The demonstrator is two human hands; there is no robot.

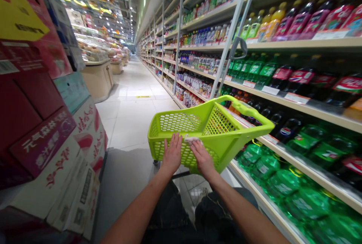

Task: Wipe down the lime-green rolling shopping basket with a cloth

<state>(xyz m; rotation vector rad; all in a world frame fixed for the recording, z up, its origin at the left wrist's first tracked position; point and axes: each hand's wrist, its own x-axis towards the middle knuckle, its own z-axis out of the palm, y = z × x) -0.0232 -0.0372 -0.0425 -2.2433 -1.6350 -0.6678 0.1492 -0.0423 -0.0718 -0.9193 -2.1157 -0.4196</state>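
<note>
A lime-green plastic shopping cart (181, 121) with perforated sides and a raised handle stands in front of my knees, turned sideways. My left hand (172, 153) lies flat against its near side, fingers stretched out and pointing up to the rim, with nothing in it. To the right of it, my right hand (203, 157) holds a small crumpled white cloth or tissue (192, 139) under its fingertips at the cart's near rim. The cart's basket shows no goods. Part of the near side is hidden behind both hands.
Drink shelves (311, 104) line the right side, with green soda bottles (261, 163) on the bottom level. Stacked cartons (56, 142) stand close on the left. A tiled aisle (132, 82) runs ahead past a rounded display counter (97, 80).
</note>
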